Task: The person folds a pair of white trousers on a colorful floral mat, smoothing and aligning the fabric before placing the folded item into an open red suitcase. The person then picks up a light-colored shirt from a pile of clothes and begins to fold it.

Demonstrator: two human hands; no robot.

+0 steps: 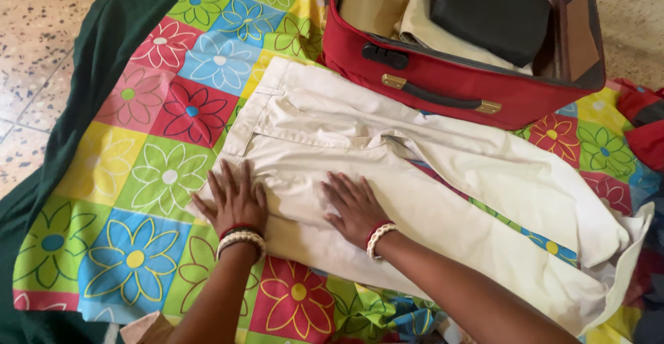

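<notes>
Cream trousers point(415, 178) lie spread on a flowered sheet point(159, 171) beside an open red suitcase point(456, 81). Left hand point(234, 202) and right hand point(354, 206) press flat, fingers spread, on the waist end, holding nothing.

One pair of cream trousers point(387, 171), one red suitcase point(456, 74), one flowered sheet point(159, 178), two hands.
</notes>
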